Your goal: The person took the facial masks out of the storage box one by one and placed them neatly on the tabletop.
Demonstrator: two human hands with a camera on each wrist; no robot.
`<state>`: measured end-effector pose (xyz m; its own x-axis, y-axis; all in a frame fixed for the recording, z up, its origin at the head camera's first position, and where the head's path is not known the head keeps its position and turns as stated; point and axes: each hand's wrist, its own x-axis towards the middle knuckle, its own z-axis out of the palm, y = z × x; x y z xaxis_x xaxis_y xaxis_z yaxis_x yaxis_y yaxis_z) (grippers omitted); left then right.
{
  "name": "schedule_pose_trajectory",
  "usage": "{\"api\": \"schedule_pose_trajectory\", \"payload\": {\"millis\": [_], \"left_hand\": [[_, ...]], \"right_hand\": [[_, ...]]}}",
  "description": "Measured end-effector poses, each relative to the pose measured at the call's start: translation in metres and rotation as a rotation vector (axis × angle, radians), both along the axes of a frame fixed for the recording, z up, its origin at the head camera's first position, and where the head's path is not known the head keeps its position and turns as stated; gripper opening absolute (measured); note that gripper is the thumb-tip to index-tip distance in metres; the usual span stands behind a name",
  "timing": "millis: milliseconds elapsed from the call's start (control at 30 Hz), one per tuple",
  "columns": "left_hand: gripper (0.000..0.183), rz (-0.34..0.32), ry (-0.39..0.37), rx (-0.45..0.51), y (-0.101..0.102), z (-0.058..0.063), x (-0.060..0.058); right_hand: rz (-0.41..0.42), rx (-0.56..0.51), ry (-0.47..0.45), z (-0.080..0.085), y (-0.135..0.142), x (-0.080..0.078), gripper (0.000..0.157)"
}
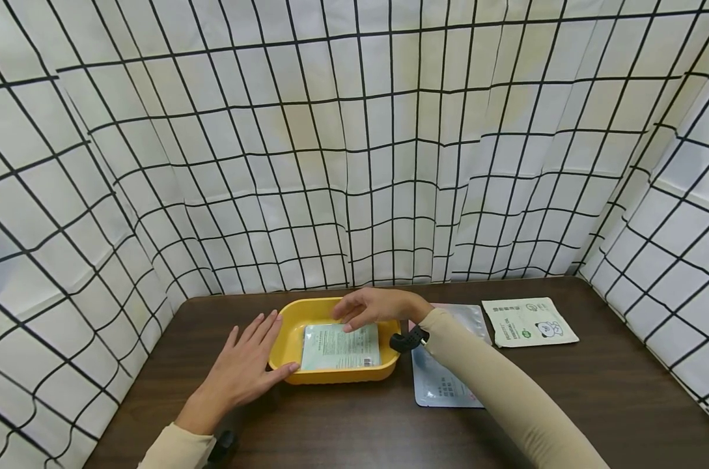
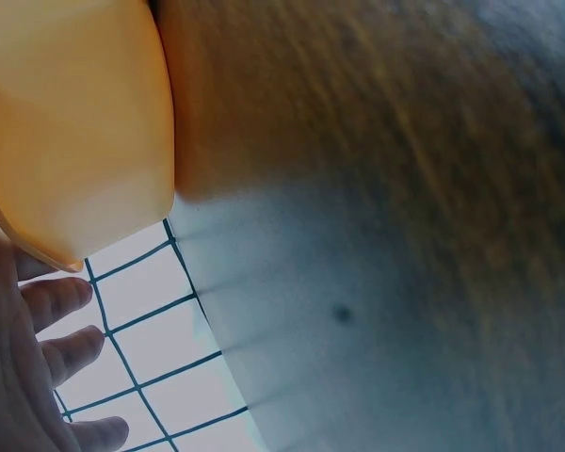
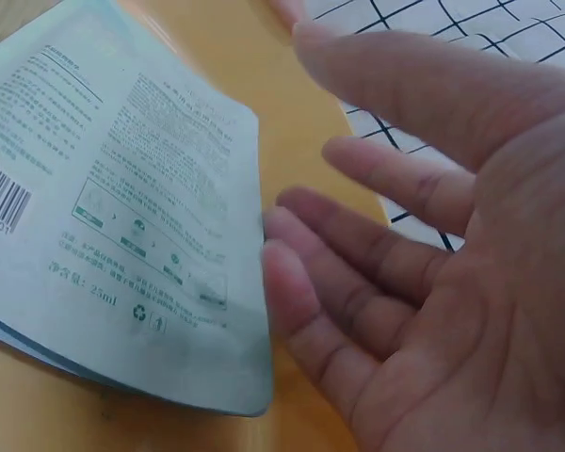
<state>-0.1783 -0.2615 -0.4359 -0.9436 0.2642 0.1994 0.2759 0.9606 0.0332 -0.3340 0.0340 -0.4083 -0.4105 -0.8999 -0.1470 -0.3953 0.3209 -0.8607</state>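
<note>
A yellow tray holds a pale green flat packet printed with small text and a barcode. In the right wrist view the packet reads 25ml, and a darker edge shows beneath it. My left hand rests against the tray's left end, fingers spread, thumb by the front rim. Over the right part of the tray hovers my right hand, its fingers loosely bent with nothing between them. Its fingertips come close to the packet's edge; whether they touch it I cannot tell.
Partly under the right forearm lies a silver-blue packet with pinkish parts. Farther right is a cream packet with a cartoon animal. A dark wooden table carries everything, and a white cloth with black grid lines surrounds it.
</note>
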Motion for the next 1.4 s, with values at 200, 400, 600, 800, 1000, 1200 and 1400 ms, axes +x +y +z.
{"api": "schedule_pose_trajectory", "payload": {"millis": [200, 400, 600, 800, 1000, 1200, 1400], "left_hand": [[0.101, 0.006, -0.008, 0.002, 0.000, 0.000, -0.001], [0.101, 0.009, -0.012, 0.001, 0.000, 0.000, -0.002], [0.100, 0.007, -0.014, 0.006, 0.000, 0.000, -0.002], [0.099, 0.008, -0.018, 0.010, 0.000, 0.000, -0.001], [0.100, 0.014, -0.018, 0.012, 0.000, 0.000, -0.001], [0.099, 0.015, -0.018, 0.010, 0.000, 0.000, -0.001], [0.099, 0.009, -0.012, 0.014, 0.001, 0.000, 0.000]], "right_hand": [[-0.037, 0.035, 0.006, 0.001, -0.001, 0.000, 0.050], [-0.019, 0.020, 0.013, 0.000, -0.001, 0.000, 0.044], [-0.010, 0.004, -0.007, 0.001, 0.001, -0.001, 0.045], [-0.024, 0.020, -0.014, 0.001, 0.001, 0.001, 0.051], [0.026, -0.026, -0.014, 0.002, 0.003, 0.004, 0.059], [0.033, -0.058, -0.020, 0.005, 0.008, 0.010, 0.062], [0.035, -0.045, 0.019, 0.007, 0.011, 0.013, 0.054]]}}
